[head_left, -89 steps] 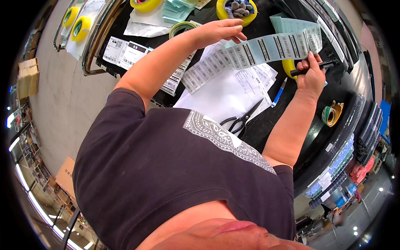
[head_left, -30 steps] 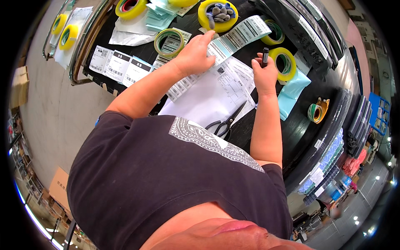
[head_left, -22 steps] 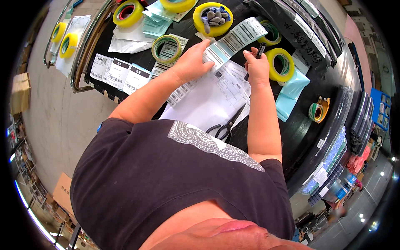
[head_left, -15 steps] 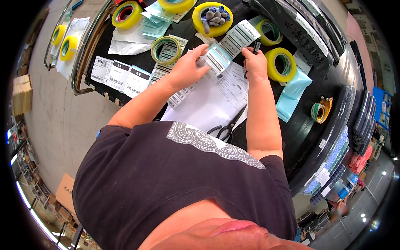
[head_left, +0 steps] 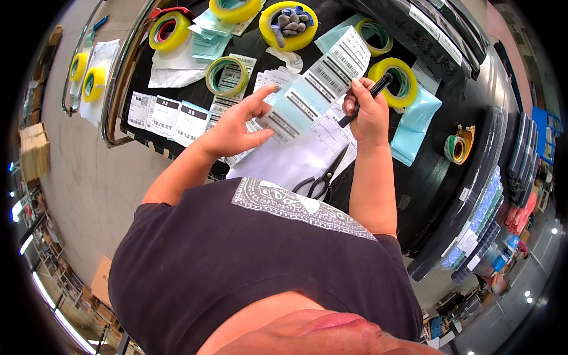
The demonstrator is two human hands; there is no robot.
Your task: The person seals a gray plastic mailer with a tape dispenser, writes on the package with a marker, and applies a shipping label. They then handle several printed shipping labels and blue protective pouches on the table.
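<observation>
A strip of barcode labels on pale blue backing (head_left: 313,89) slants up to the right, between my hands and above the papers. My right hand (head_left: 371,112) pinches its right edge and also grips a black marker pen (head_left: 383,84), tilted up to the right. At the strip's lower left end, my left hand (head_left: 236,127) is open, thumb and fingers apart beside the labels. Below lie white printed sheets (head_left: 278,163) and black-handled scissors (head_left: 322,180), blades toward the upper right. Part of the sheets is hidden under the strip.
Yellow tape rolls (head_left: 395,83) sit around the black table (head_left: 423,177); one (head_left: 269,29) holds grey-blue gloves (head_left: 291,22). White labels (head_left: 165,115) lie at left, a folded blue label strip (head_left: 414,127) at right, near a tape dispenser (head_left: 460,145). Black plastic-wrapped rolls (head_left: 473,189) line the right edge.
The label strip has come up and nearer me, spread between the hands. My left hand has moved down and left, its fingers wider apart. My right hand has shifted lower, tilting the marker.
</observation>
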